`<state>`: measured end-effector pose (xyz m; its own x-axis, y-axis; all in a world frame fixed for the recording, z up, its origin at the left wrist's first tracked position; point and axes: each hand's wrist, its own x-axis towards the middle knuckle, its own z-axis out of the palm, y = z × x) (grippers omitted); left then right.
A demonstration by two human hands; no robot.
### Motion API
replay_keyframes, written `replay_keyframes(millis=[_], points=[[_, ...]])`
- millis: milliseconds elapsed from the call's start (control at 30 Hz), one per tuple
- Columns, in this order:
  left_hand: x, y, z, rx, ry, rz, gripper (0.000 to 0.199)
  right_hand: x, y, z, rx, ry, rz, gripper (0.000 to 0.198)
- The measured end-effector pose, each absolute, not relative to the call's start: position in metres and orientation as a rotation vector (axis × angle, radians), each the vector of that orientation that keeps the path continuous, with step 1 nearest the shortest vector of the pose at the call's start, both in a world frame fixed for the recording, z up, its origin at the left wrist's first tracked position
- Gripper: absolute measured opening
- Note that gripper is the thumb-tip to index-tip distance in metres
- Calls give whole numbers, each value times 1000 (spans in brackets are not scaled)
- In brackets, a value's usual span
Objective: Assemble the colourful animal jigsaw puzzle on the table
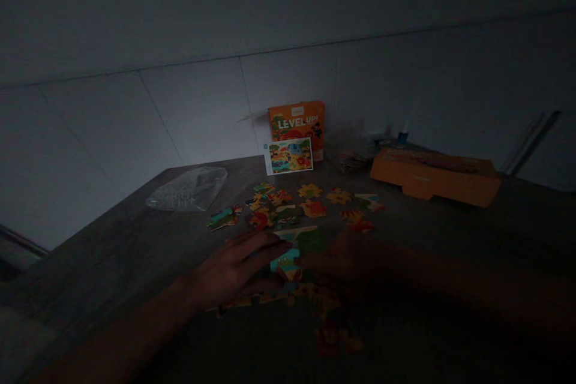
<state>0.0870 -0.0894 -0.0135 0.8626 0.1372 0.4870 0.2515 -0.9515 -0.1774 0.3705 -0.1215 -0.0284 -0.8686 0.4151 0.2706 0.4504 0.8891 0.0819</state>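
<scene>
Orange upright box (297, 120) stands behind loose puzzle pieces (312, 209).

probably a home, given the jigsaw pieces (310, 191) and puzzle box (297, 120) on a table (117, 240).

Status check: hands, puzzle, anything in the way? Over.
Left hand and right hand at puzzle, grip unclear in dim light. Puzzle partly joined, partly hidden by hands. Loose pieces just beyond.
</scene>
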Motion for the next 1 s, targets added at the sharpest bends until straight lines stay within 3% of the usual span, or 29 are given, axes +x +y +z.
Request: replay_keyframes(millis=[533,1000], points=[[82,-83,-17,-2813,-288,-702,42,375,-117,-26,-487,-2648,-748,25],[83,-83,-20,-2893,-314,-645,37,375,-114,-24,-432,-2607,-764,19]])
